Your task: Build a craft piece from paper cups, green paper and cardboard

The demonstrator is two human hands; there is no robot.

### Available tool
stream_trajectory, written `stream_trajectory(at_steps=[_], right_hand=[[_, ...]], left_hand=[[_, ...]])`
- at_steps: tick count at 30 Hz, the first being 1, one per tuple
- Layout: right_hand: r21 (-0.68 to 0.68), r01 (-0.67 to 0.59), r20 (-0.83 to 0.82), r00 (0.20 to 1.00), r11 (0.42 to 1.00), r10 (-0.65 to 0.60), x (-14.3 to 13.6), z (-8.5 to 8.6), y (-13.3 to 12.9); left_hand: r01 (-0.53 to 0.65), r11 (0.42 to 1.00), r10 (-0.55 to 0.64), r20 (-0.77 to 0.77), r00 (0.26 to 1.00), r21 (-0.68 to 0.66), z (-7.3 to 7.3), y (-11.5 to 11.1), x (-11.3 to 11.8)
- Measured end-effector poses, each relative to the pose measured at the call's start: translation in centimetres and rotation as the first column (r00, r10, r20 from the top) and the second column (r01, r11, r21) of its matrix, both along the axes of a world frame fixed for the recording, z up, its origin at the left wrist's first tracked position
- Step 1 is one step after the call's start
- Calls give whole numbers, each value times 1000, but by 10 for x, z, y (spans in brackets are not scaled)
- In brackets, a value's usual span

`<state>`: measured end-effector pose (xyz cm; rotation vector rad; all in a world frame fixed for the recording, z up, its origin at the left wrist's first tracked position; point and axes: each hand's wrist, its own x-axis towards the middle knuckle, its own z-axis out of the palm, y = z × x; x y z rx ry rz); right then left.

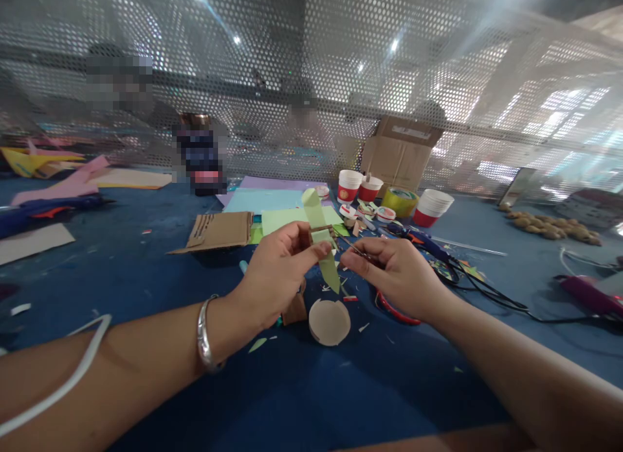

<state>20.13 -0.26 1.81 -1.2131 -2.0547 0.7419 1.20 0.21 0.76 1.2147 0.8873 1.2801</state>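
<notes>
My left hand [287, 261] pinches a light green paper strip [329, 270], cut to a leaf-like point at its lower end. A thin brown stick-like piece [322, 229] lies across the strip at my fingertips. Closed around a thin, dark, pointed tool [353, 246], my right hand [396, 273] brings its tip close to the paper; the tool's exact kind is unclear. Under the right hand a red curved handle [396, 311] shows, partly hidden. Below both hands sits a round cardboard piece [329, 322] on the blue table, with a brown cardboard scrap [294, 308] beside it.
Corrugated cardboard [221, 229] and coloured paper sheets [272, 199] lie ahead. Paper cups [433, 207], yellow tape [400, 202] and a blue glue gun [423, 239] with its cable stand right of centre. Another glue gun [43, 209] lies left. A perforated screen [272, 82] rises behind.
</notes>
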Motion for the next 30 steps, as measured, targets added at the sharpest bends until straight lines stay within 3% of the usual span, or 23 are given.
stream_trajectory(at_steps=[6, 12, 16, 19, 25, 30], right_hand=[[-10, 73, -90, 993, 997, -74, -5, -4, 0], [44, 110, -78, 991, 993, -107, -5, -2, 1], [61, 129, 107, 985, 990, -135, 3, -1, 7], [-4, 137, 265, 955, 991, -132, 9, -3, 13], [24, 178, 432, 886, 984, -170, 10, -4, 12], [84, 136, 580, 799, 987, -160, 5, -6, 5]], left_hand=[[24, 1000, -24, 44, 999, -15, -5, -3, 2], [-48, 997, 48, 2, 999, -57, -6, -2, 1], [-76, 990, 81, 39, 996, -116, -6, 0, 0], [-116, 988, 123, 67, 990, -98, -8, 2, -1], [-361, 932, 360, 102, 927, -12, -6, 3, -4], [-283, 958, 282, -23, 959, -43, -6, 2, -6]])
